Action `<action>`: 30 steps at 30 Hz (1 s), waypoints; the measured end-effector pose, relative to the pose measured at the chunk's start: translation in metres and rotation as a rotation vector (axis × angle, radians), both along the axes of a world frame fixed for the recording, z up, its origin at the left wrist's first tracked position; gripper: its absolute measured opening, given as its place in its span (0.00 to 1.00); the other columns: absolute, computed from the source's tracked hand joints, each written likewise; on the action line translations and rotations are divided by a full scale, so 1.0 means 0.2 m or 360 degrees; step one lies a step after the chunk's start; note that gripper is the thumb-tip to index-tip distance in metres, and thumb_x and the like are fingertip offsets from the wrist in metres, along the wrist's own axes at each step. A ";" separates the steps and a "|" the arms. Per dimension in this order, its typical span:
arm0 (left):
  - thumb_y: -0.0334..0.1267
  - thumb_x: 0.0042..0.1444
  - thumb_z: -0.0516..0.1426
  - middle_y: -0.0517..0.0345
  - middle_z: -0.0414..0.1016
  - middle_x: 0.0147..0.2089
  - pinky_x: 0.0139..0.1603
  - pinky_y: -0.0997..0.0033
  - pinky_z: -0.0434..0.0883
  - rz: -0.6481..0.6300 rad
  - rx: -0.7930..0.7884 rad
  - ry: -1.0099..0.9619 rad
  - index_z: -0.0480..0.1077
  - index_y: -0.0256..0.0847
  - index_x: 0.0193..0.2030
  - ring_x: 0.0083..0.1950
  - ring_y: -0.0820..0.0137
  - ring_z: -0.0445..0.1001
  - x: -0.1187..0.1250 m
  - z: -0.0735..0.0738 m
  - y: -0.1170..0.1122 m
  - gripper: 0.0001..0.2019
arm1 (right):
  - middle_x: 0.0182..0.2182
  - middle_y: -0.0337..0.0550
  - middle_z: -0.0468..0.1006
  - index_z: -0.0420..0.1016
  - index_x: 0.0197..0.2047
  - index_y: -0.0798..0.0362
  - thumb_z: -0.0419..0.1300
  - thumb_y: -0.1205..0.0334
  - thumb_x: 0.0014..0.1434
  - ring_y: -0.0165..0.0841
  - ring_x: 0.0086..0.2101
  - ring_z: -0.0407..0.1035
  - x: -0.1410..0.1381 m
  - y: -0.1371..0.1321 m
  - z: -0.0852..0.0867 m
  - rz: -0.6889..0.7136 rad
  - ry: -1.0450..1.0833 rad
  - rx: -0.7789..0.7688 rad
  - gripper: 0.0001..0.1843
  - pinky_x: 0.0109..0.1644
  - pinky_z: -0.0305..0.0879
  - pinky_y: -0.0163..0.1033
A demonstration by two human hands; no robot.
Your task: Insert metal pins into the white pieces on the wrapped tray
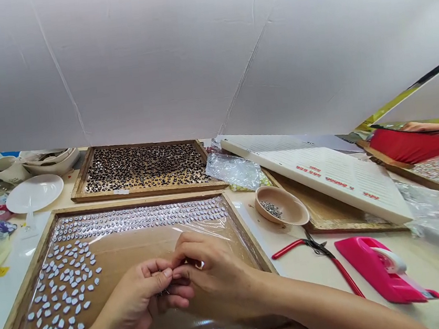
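Note:
My left hand (pixel 145 294) is closed, palm partly up, with small dark metallic pieces (pixel 163 292) showing in its curled fingers. Thumb and forefinger of my right hand (pixel 205 264) are pinched together against the left fingertips; whatever lies between them is too small to make out. Both hands are over a wooden-framed tray (pixel 247 235) covered with clear film. Loose pale drop-shaped stones (pixel 65 287) are scattered over its left side. Along its far edge, similar stones with small metallic centres (pixel 142 218) stand in neat rows.
Behind is another framed tray (pixel 147 190) of dark pieces. To the right are a bowl (pixel 288 212) of small metal bits, red-handled pliers (pixel 318 248), a pink tape dispenser (pixel 374 268) and a white foam board (pixel 323 171). A white plate (pixel 36 193) is left; another person's hand (pixel 437 125) far right.

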State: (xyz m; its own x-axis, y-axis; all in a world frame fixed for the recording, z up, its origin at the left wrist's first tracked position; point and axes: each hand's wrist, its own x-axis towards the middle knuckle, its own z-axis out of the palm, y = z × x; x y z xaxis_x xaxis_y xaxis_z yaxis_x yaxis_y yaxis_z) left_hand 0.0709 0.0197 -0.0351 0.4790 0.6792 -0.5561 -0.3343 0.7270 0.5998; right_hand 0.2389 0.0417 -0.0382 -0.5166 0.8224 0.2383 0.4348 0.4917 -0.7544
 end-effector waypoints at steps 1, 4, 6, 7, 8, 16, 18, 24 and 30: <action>0.34 0.49 0.61 0.49 0.75 0.30 0.33 0.76 0.69 0.0001 -0.0004 0.0014 0.71 0.31 0.32 0.30 0.73 0.74 0.00 0.00 0.00 0.07 | 0.27 0.40 0.70 0.74 0.30 0.55 0.59 0.70 0.53 0.27 0.29 0.65 0.00 0.00 0.00 0.0022 0.0016 -0.0006 0.03 0.32 0.61 0.32; 0.36 0.49 0.61 0.50 0.75 0.28 0.30 0.78 0.69 0.0000 -0.0009 0.0053 0.71 0.31 0.31 0.28 0.76 0.73 0.00 0.00 0.01 0.08 | 0.30 0.40 0.70 0.74 0.34 0.54 0.57 0.71 0.54 0.27 0.31 0.65 0.00 0.00 0.00 0.0071 0.0011 -0.0019 0.06 0.34 0.62 0.32; 0.36 0.49 0.61 0.51 0.75 0.28 0.30 0.78 0.69 -0.0005 0.0003 0.0069 0.71 0.31 0.31 0.27 0.76 0.72 0.00 0.00 0.01 0.08 | 0.31 0.40 0.70 0.73 0.35 0.54 0.56 0.72 0.54 0.27 0.32 0.64 0.00 -0.01 0.01 0.0071 -0.0036 -0.0015 0.08 0.35 0.61 0.33; 0.36 0.49 0.61 0.51 0.75 0.28 0.31 0.78 0.69 -0.0007 0.0012 0.0078 0.71 0.30 0.31 0.28 0.76 0.72 0.00 0.00 0.01 0.09 | 0.32 0.41 0.70 0.72 0.35 0.54 0.55 0.73 0.54 0.27 0.32 0.64 0.00 -0.01 0.02 0.0065 -0.0064 -0.0003 0.08 0.34 0.61 0.33; 0.36 0.49 0.61 0.51 0.75 0.29 0.31 0.78 0.69 -0.0007 0.0019 0.0085 0.71 0.30 0.31 0.28 0.76 0.72 0.00 0.00 0.01 0.09 | 0.32 0.41 0.70 0.72 0.34 0.54 0.55 0.73 0.54 0.28 0.32 0.64 0.00 -0.01 0.03 0.0064 -0.0094 0.0012 0.07 0.34 0.61 0.33; 0.38 0.46 0.63 0.51 0.75 0.28 0.30 0.77 0.68 -0.0041 0.0050 0.0057 0.72 0.31 0.31 0.27 0.75 0.72 0.00 -0.02 0.00 0.10 | 0.30 0.41 0.68 0.67 0.31 0.56 0.53 0.73 0.51 0.28 0.29 0.62 0.00 -0.02 0.07 0.0093 -0.0175 -0.0019 0.05 0.31 0.59 0.33; 0.38 0.46 0.63 0.51 0.75 0.27 0.30 0.77 0.68 -0.0047 0.0039 0.0066 0.72 0.31 0.30 0.27 0.75 0.72 0.00 -0.01 0.00 0.11 | 0.29 0.40 0.67 0.66 0.30 0.55 0.53 0.73 0.50 0.27 0.29 0.61 0.00 -0.02 0.07 0.0098 -0.0136 -0.0065 0.05 0.31 0.58 0.33; 0.39 0.46 0.63 0.52 0.74 0.28 0.31 0.77 0.68 -0.0026 0.0017 0.0086 0.72 0.32 0.29 0.27 0.76 0.71 0.01 0.00 0.00 0.10 | 0.31 0.42 0.67 0.69 0.34 0.55 0.53 0.71 0.54 0.29 0.31 0.61 0.00 -0.02 0.04 0.0136 -0.0080 -0.0006 0.05 0.33 0.59 0.34; 0.39 0.45 0.63 0.52 0.74 0.31 0.35 0.74 0.69 0.0025 0.0009 0.0091 0.72 0.32 0.31 0.30 0.74 0.72 0.02 -0.01 0.01 0.11 | 0.33 0.43 0.69 0.70 0.34 0.55 0.54 0.72 0.54 0.30 0.32 0.62 -0.01 -0.03 0.02 0.0035 -0.0175 0.0061 0.06 0.34 0.60 0.35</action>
